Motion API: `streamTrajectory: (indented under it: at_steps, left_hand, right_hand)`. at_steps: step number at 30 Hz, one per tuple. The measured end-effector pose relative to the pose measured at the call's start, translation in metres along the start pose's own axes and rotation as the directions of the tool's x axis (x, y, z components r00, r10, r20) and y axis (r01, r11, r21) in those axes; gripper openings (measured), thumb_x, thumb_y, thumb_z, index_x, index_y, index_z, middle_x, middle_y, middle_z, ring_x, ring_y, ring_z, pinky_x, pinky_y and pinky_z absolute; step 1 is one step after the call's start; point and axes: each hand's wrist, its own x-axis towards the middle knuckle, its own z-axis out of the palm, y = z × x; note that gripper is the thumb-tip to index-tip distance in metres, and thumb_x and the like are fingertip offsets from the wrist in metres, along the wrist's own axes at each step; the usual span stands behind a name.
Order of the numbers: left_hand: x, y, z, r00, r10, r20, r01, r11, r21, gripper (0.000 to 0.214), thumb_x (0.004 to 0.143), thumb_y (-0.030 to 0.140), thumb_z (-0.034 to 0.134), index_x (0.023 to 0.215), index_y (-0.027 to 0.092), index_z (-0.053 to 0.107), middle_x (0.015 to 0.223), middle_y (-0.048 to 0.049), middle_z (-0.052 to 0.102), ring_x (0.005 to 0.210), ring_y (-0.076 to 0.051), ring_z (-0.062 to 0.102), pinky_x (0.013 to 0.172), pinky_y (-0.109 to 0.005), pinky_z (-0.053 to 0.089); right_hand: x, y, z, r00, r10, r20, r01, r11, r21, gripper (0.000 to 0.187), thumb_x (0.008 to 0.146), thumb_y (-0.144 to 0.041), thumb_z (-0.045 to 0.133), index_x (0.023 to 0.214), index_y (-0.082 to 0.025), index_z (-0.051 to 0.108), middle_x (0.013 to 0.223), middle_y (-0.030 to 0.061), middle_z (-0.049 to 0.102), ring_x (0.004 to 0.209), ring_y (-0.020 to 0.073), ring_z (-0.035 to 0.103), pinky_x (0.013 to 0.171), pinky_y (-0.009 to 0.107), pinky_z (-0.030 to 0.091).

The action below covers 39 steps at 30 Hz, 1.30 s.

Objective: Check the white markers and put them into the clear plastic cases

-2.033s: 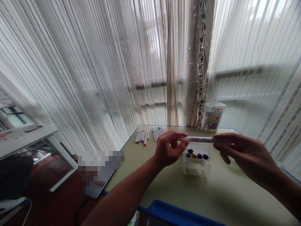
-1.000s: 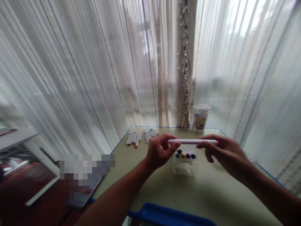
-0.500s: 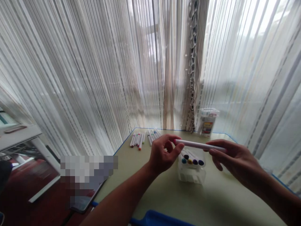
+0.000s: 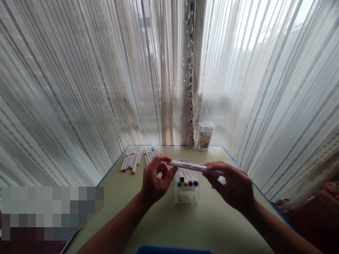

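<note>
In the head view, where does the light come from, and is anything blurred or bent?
Head view: daylight shines through the sheer white curtains, brightest upper right; their stripes bow toward the edges, a wide-lens effect; a pixelated block hides the lower left; the white marker pen between left hand and right hand looks fairly sharp.

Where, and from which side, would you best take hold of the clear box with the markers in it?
Probably its two side walls, low down, from the near side. The clear box stands upright on the table, capped markers lean out of its open top, and the left hand and right hand hold a white marker over it.
</note>
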Motion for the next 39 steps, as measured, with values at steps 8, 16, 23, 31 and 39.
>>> streamTrajectory:
  at_steps: [8,16,23,31,39]
  left_hand:
    - [-0.001,0.008,0.001,0.994,0.083,-0.073,-0.088,0.995,-0.056,0.025,0.082,0.011,0.071,0.104,0.019,0.06,0.08,0.0011,0.061,0.057,-0.007,0.058,0.053,-0.017,0.05]
    - [-0.006,0.02,0.004,0.974,0.198,-0.106,-0.205,0.977,-0.064,0.026,0.08,0.009,0.073,0.103,0.018,0.066,0.082,-0.0021,0.064,0.062,-0.009,0.058,0.057,-0.02,0.053]
    - [-0.007,0.022,0.003,0.97,0.221,-0.104,-0.227,0.973,-0.043,0.03,0.08,0.009,0.073,0.108,0.018,0.066,0.081,-0.0023,0.065,0.061,-0.009,0.058,0.057,-0.02,0.051]
    - [-0.006,0.018,0.003,0.971,0.225,-0.083,-0.232,0.97,-0.075,0.026,0.08,0.006,0.069,0.104,0.017,0.064,0.083,-0.0015,0.063,0.06,-0.008,0.055,0.056,-0.018,0.05]
    - [-0.005,0.007,0.0,0.993,0.086,-0.084,-0.098,0.984,-0.146,0.016,0.087,0.01,0.062,0.101,0.018,0.062,0.085,-0.0021,0.06,0.069,-0.01,0.059,0.059,-0.018,0.049]
  right_hand:
    - [0.005,-0.003,-0.002,1.0,0.014,0.028,-0.011,0.994,-0.108,0.008,0.082,-0.022,0.075,0.089,-0.024,0.072,0.081,0.0062,0.076,0.062,0.0198,0.071,0.054,0.031,0.059]
    - [0.0,0.017,0.003,0.964,0.234,0.124,-0.256,0.946,0.201,0.017,0.085,-0.025,0.075,0.101,-0.022,0.072,0.1,0.0092,0.071,0.058,0.0144,0.064,0.044,0.027,0.053]
    - [0.002,0.016,0.003,0.946,0.293,0.141,-0.32,0.917,0.237,0.017,0.083,-0.027,0.077,0.099,-0.021,0.073,0.096,0.008,0.071,0.055,0.0127,0.06,0.043,0.026,0.05]
    - [0.0,0.021,0.003,0.975,0.207,0.084,-0.221,0.947,0.235,0.021,0.083,-0.018,0.076,0.103,-0.023,0.071,0.098,0.0068,0.069,0.057,0.0124,0.063,0.041,0.024,0.05]
    - [0.002,0.008,0.001,0.999,-0.027,0.029,0.024,0.997,0.075,0.026,0.078,-0.009,0.078,0.097,-0.024,0.069,0.086,0.0034,0.069,0.07,0.016,0.065,0.057,0.028,0.053]
